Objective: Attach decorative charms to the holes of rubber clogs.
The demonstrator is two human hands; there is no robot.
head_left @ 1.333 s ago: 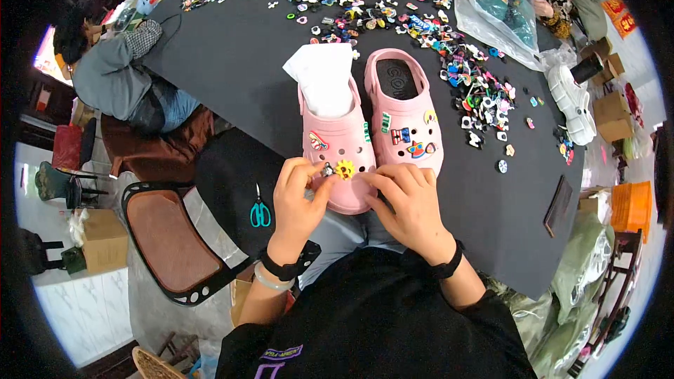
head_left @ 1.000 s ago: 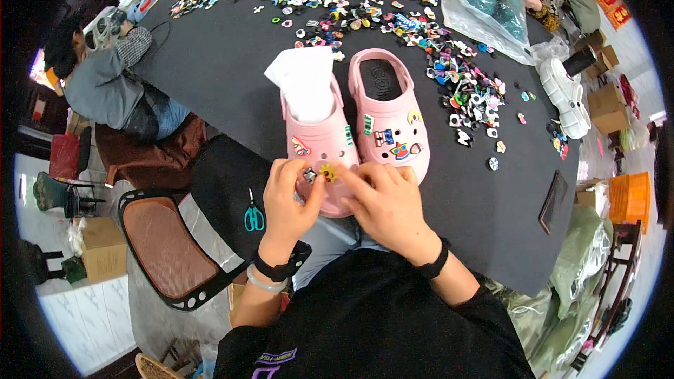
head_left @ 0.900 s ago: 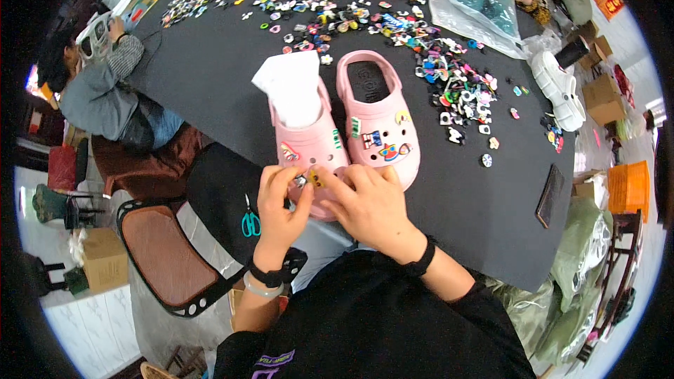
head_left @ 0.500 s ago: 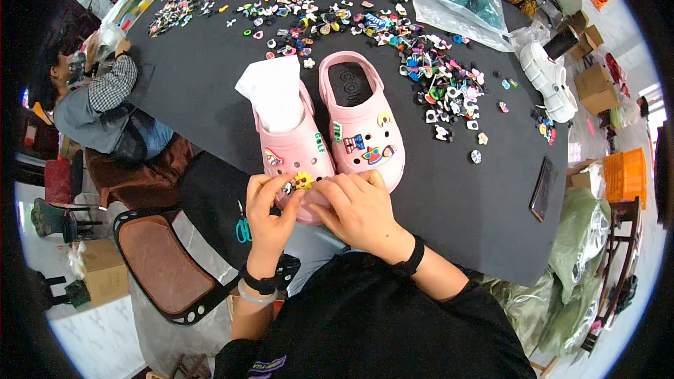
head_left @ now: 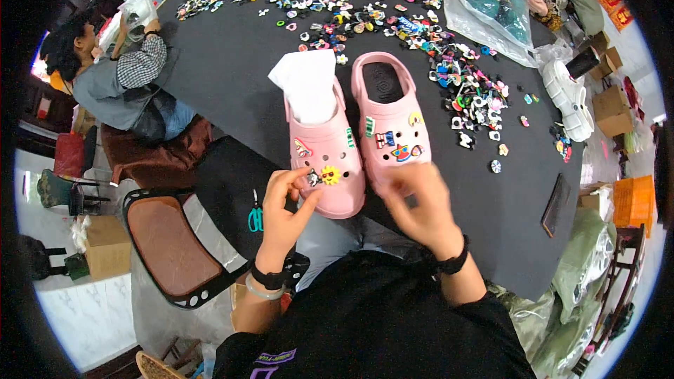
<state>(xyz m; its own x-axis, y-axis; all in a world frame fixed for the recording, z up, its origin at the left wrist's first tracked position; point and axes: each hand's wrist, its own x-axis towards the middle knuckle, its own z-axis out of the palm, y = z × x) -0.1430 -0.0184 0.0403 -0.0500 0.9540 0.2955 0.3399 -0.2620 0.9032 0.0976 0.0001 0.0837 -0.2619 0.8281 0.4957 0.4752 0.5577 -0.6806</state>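
Note:
Two pink clogs stand side by side at the table's near edge. The left clog (head_left: 335, 200) has white paper (head_left: 307, 84) stuffed in its opening. On its toe sit a yellow sun charm (head_left: 330, 175), a small black-and-white charm (head_left: 313, 178) beside it, and others higher up. Several charms also dot the right clog (head_left: 382, 125). My left hand (head_left: 284, 200) is at the left clog's near left side, thumb and fingers apart next to the charms; nothing shows between them. My right hand (head_left: 421, 210), smeared by motion, is over the right clog's toe; its fingers are unclear.
Loose charms (head_left: 470, 84) lie in heaps across the dark table (head_left: 491, 217). A phone (head_left: 557, 205) and a white clog (head_left: 567, 102) are at the right. Teal-handled scissors (head_left: 255, 219) lie left of my left arm. One person (head_left: 119, 91) sits at left, another across the table.
My right hand has left the sun charm and moved right, over the right clog. The sun charm, formerly between my hands, now lies uncovered on the left clog. The whole view has shifted.

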